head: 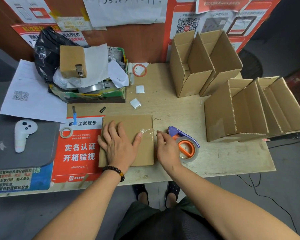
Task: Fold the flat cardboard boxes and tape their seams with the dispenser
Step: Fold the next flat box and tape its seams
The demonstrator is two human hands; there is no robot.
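My left hand (pixel 119 146) lies flat, fingers straight, pressing folded cardboard box (pixel 128 125) at table's near edge. Right hand (pixel 166 149) grips tape dispenser (pixel 184 142) just right of box; taped seam (pixel 146 132) runs left-right, right hand nearer.

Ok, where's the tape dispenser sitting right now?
In the head view the tape dispenser lies on the table just right of the box being taped, beside the right hand, in front of the folded boxes.

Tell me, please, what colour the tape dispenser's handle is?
Purple, on the tape dispenser; head view.
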